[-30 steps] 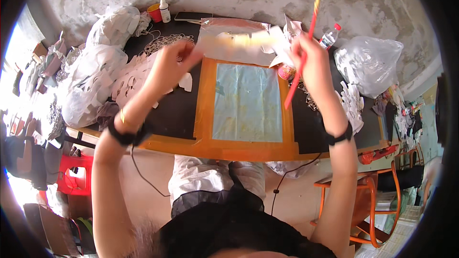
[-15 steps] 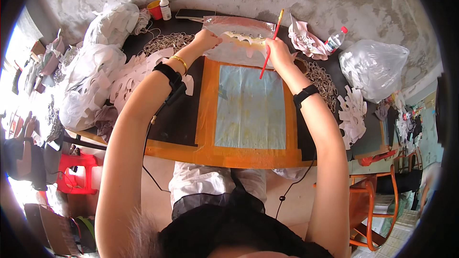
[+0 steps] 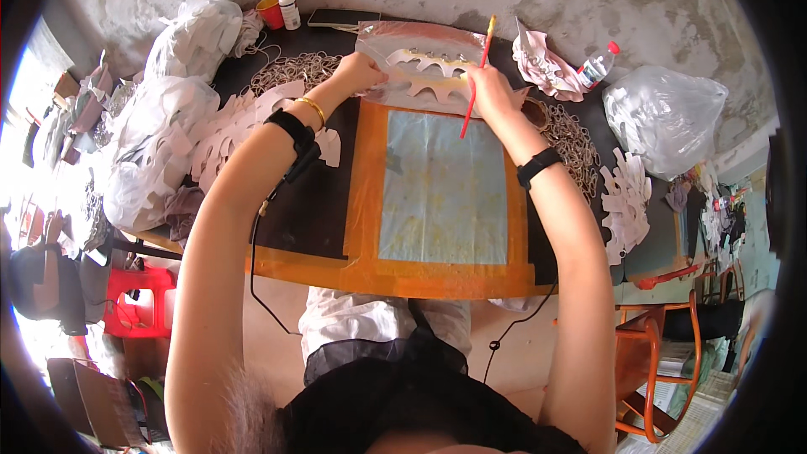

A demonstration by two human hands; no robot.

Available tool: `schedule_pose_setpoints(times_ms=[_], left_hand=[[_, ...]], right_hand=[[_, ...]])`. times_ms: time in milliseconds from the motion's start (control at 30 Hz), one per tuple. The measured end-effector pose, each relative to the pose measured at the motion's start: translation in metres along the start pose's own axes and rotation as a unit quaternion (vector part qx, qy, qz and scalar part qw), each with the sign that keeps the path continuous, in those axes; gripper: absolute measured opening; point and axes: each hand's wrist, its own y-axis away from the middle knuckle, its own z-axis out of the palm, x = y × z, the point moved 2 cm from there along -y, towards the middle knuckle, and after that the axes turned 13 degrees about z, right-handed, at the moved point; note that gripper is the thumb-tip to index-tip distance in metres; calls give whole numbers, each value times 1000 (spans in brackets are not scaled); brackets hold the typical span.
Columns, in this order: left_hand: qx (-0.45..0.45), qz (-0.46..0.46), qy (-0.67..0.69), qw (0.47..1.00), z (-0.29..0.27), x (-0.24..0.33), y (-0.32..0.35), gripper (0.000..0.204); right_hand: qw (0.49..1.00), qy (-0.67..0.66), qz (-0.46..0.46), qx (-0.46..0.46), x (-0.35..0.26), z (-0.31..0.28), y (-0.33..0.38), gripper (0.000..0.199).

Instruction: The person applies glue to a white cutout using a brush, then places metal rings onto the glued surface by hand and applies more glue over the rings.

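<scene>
Closed in a pinch, my left hand [image 3: 361, 74] is at the left end of a pale scalloped strip [image 3: 427, 87] with a yellowish upper edge. My right hand [image 3: 491, 91] is closed around a slim red brush [image 3: 464, 120], tilted, its yellow end up. The same hand's fingertips meet the strip's right end; whether they grip it is hard to see. Just beyond lies a second scalloped strip [image 3: 430, 62] with small dark metal bits along its upper edge, on a clear plastic sheet [image 3: 395, 32]. Nearer me is a pale blue sheet [image 3: 443, 193] bordered by orange-brown tape [image 3: 363, 193].
Tangled metal rings lie in a left pile [image 3: 294, 71] and a right pile [image 3: 573, 139]. Pale cut pieces [image 3: 626, 206] and a clear plastic bag [image 3: 664, 122] are at right. A bottle with a red cap [image 3: 597, 65], red cup [image 3: 270, 11] and white bottle [image 3: 289, 8] stand near the wall.
The strip between my hands has come slightly nearer to me and now shows apart from the one beyond it. Both hands have hardly moved; the brush is still in my right hand.
</scene>
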Motion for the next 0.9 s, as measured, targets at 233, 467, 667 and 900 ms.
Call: schedule_pose_setpoints(times_ms=[233,467,667,900], left_hand=[[31,57,-211,975,20,11,-2,39],[26,98,-210,973,6,2,4,55],[34,139,-237,961,7,37,-3,48],[-8,245,-199,949,29,65,-3,37]], right_hand=[[994,102,24,-14,2,15,9,11],[963,-115,-119,214,-23,-78,31,10],[971,-207,37,116,136,-99,62,26],[984,-153,-7,95,163,-59,102,16]])
